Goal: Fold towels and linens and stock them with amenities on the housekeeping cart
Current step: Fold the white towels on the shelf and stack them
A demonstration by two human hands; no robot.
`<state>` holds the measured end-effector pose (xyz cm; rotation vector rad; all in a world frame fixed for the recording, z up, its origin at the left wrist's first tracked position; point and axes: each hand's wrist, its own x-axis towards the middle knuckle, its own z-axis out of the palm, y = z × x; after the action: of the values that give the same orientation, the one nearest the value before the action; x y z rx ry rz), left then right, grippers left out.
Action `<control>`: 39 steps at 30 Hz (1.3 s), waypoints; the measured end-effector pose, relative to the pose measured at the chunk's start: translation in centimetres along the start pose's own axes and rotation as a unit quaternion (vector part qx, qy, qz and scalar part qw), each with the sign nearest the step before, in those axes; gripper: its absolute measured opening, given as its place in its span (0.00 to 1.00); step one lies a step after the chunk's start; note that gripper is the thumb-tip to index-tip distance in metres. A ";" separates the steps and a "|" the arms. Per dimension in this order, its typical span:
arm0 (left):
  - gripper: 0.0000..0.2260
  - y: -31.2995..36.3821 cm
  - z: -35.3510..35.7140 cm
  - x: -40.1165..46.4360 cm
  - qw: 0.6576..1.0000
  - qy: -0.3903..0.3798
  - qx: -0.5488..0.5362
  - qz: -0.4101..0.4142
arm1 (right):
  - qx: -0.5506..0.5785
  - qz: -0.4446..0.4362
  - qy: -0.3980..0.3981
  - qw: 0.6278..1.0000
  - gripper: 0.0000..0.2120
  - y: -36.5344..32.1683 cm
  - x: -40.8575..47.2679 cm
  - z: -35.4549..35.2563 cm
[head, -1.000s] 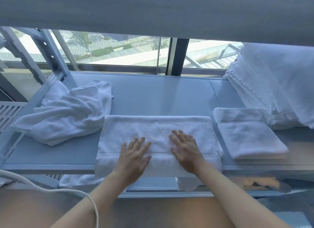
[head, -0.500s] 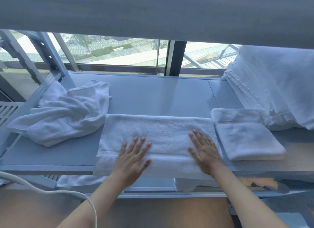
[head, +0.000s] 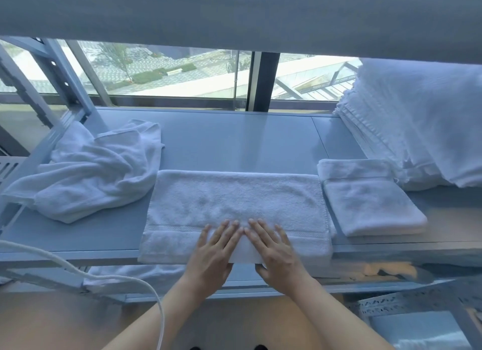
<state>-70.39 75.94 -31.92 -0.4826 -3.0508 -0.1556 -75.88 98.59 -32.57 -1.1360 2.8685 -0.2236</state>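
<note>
Both hands, the left hand (head: 212, 248) and right hand (head: 273, 248), lie flat and open on the half-folded towel (head: 234, 206) at the shelf's (head: 234, 138) front edge. One folded towel (head: 370, 206) sits beside it; the crumpled towel (head: 96, 172) awaits folding.

arms: bare, no sleeves in view | hands (head: 245, 248): bare, no rings or gloves | shoes: possibly dark toes at bottom edge

Nubby white terry-cloth towel (head: 234, 203), smooth matt grey metal shelf (head: 234, 141), glossy window glass (head: 161, 70)
</note>
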 end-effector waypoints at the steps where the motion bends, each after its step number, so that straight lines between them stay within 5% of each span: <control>1: 0.36 -0.2 0.0 -0.1 1.000 -0.003 0.001 0.004 | 0.002 0.000 -0.002 1.000 0.43 0.1 -0.1 -0.1; 9: 0.33 -1.2 -0.1 -0.7 1.000 0.011 -0.003 0.020 | -0.017 0.017 0.025 0.999 0.51 1.9 -2.4 0.0; 16: 0.30 -2.2 -0.7 -1.4 0.998 0.056 0.008 0.034 | -0.016 0.015 0.071 0.997 0.42 2.1 -2.7 -0.8; 20: 0.38 -5.4 -1.5 -4.0 0.998 0.064 0.000 -0.020 | -0.030 0.041 0.127 0.991 0.37 4.1 -4.4 -1.9; 26: 0.28 -9.7 -5.3 -4.6 0.988 0.136 -0.008 -0.068 | -0.004 0.074 0.173 0.982 0.37 7.3 -3.7 -6.3; 35: 0.15 -15.4 -15.8 10.1 0.983 0.112 0.009 -0.148 | -0.017 0.191 0.116 0.975 0.11 12.4 11.3 -17.5; 39: 0.19 -16.6 -18.3 11.9 0.959 0.233 0.008 -0.162 | -0.030 0.167 0.268 0.948 0.15 13.0 12.7 -20.9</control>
<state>-86.22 61.92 -14.52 0.0614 -2.6345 -0.2189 -96.01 101.70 -13.75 -0.6435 3.5010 -0.4973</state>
